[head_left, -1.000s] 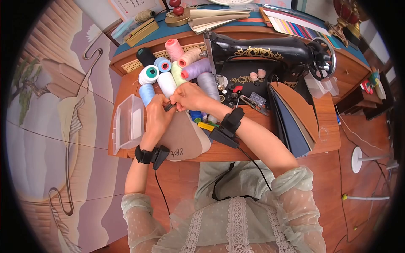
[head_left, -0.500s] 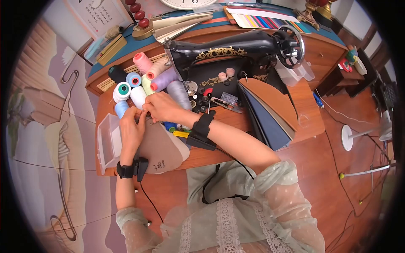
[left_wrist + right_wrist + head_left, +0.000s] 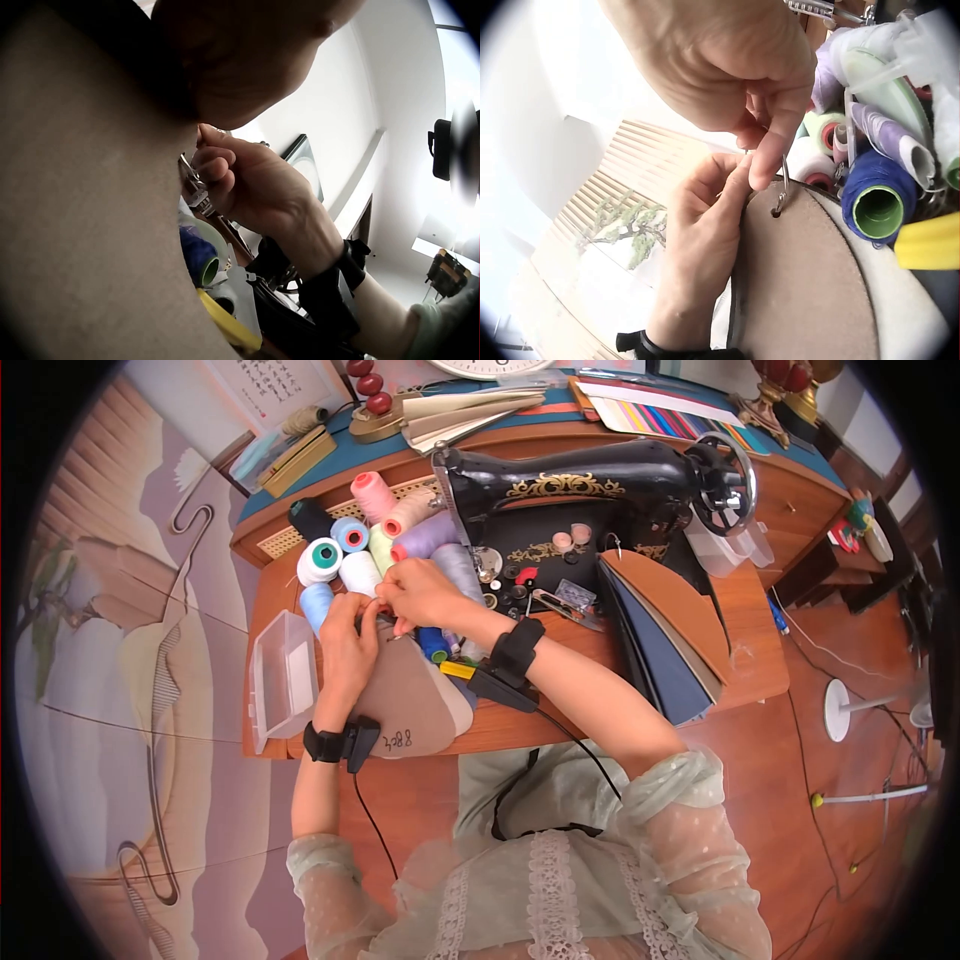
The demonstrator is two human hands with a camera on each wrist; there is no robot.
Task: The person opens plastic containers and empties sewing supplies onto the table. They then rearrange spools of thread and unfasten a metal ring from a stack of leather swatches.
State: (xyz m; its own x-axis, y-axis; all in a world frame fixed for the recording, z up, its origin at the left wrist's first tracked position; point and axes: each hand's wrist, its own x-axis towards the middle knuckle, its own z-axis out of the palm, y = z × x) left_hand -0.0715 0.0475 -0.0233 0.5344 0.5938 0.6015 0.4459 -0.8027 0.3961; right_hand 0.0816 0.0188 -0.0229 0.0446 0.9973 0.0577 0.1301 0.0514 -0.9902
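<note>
one clear box (image 3: 272, 675) near ringed swatches (image 3: 415, 700)

Pale green top (image 3: 502, 900), sheer dotted sleeves (image 3: 690, 860) gathered near elbows, lace strips (image 3: 553, 890) down front. Black strap (image 3: 517, 649) plus black box (image 3: 502, 688) per wrist, thin black cables (image 3: 372, 817).

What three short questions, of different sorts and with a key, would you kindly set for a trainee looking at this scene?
1. In the right wrist view, what colour is wound on the green-cored thread spool between the brown swatch and the yellow object? A: red; B: blue; C: white.
2. True or false: the sewing machine bears gold decoration.
3. Fill in: in the right wrist view, near its top edge, the brown swatch has a small ____.

Key: 1 B; 2 true; 3 hole.
</note>
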